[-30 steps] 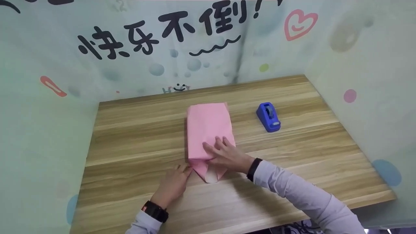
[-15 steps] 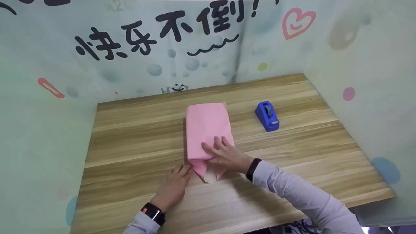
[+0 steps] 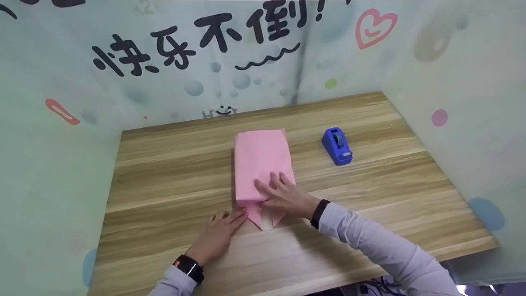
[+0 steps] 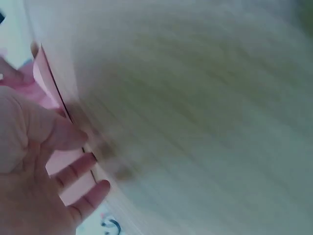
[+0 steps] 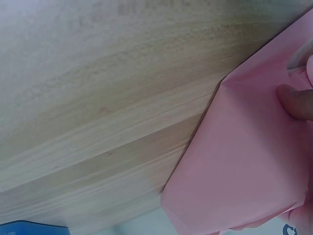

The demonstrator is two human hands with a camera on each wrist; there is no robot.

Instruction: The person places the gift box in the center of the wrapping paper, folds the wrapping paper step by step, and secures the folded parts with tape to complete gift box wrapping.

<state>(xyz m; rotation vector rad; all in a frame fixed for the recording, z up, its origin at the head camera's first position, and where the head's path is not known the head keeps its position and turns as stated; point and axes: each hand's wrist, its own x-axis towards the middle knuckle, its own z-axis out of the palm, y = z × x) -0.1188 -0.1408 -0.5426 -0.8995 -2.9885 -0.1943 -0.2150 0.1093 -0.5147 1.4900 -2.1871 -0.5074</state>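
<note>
A box-shaped package wrapped in pink paper (image 3: 263,160) lies on the wooden table, its folded end towards me. At that end the paper tapers into a flap (image 3: 267,222) with a pale inner side showing. My right hand (image 3: 289,197) rests spread on the top near this end. Its thumb (image 5: 297,104) presses on the end fold in the right wrist view. With fingers extended, my left hand (image 3: 218,232) touches the paper at the near left corner. In the left wrist view, the left hand (image 4: 34,156) partly covers the pink paper.
A blue tape dispenser (image 3: 337,146) stands to the right of the package, beyond the right hand. Printed fabric walls (image 3: 164,94) enclose the wooden table (image 3: 164,172) at the back and sides. Cables (image 3: 380,285) show below the front edge.
My left hand's fingertips have moved slightly right, in onto the near left corner of the paper. My right hand and the package stay about where they were; the head view has shifted slightly.
</note>
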